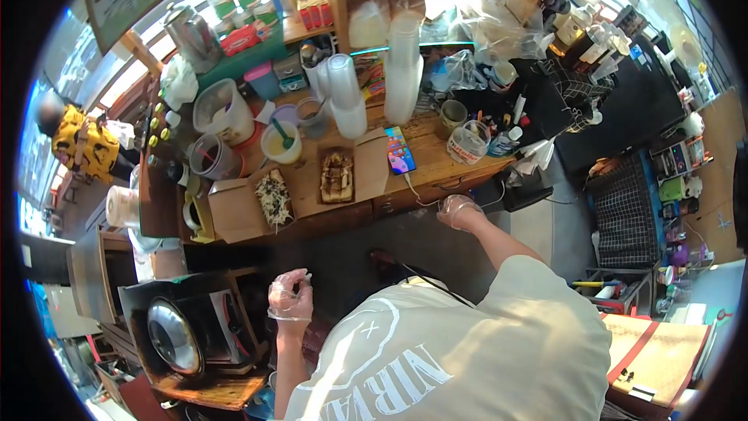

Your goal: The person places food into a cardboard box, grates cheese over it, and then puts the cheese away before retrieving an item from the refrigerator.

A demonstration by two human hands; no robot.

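My left hand point(291, 296), in a clear plastic glove, hangs below the counter at the left of my body. Its fingers curl round toward the thumb, with a dark gap between them and nothing seen inside. My right hand point(458, 212), also gloved, is beside the drawer front with its fingers bent together; I see nothing in it. On the counter lie an open cardboard box of food topped with white shreds point(273, 201) and another box with brown-topped pieces point(336, 176). A lit phone point(400, 151) on a white cable lies nearest my right hand.
Behind the boxes stand a tub of yellow sauce with a green utensil point(282, 143), stacked clear cups point(403, 70) and a labelled tub point(468, 143). A metal kettle point(192, 35) is at back left. A person in yellow patterned clothing point(82, 140) is far left.
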